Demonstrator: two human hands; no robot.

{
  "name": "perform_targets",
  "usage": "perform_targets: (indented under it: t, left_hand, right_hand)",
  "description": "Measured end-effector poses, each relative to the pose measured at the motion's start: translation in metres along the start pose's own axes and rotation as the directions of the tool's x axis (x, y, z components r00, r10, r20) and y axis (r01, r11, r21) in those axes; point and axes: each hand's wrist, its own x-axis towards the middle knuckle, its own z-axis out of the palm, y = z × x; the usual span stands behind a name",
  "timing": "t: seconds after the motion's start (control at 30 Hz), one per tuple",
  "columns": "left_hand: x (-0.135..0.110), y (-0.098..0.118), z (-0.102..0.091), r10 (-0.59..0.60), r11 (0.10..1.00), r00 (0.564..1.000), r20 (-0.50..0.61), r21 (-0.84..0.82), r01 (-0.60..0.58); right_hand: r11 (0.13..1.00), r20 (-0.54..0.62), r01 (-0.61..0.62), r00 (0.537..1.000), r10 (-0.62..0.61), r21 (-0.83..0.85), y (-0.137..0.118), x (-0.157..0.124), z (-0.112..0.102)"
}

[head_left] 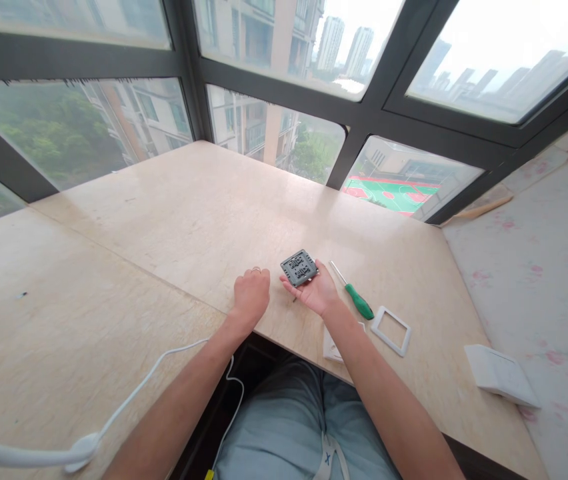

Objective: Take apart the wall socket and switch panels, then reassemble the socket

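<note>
nearest are the person's pale blue-grey trousers (279, 413), a white drawstring (328, 457) hanging down the front. the forearms rise on either side and slant inward over the counter's edge, bringing the hands close to each other but apart. at the left a thick white cable (19, 455) lies on the counter (129, 233), and a thin white cord (151, 367) runs from its end toward the left forearm. partly covered by the right forearm is a white plate (331, 347); just right of that forearm lies a white frame (388, 343), flat. a white box (501, 375) sits by the wall (554, 267).

the left hand (253, 291) is curled into a loose fist, knuckles forward, back of the hand up, a ring on one finger — whether anything is inside, i cannot tell. the right hand (321, 288) is turned palm up, gripping a grey module (299, 268), fingers beneath and thumb at its right edge. the module is above the counter, its slotted side up. beside that hand lies a green-handled screwdriver (360, 302), its shaft pointing away. farther off stand dark window frames (284, 87) — beyond them, a sports court (394, 193) and hazy towers (331, 43).
</note>
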Motion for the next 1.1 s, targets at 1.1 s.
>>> perform_targets:
  t: [1.1]
  left_hand:
    - [-0.026, 0.049, -0.024, 0.084, 0.562, 0.853, 0.515, 0.683, -0.467]
  right_hand:
    - [0.998, 0.119, -0.035, 0.992, 0.042, -0.059, -0.005, -0.04, -0.014]
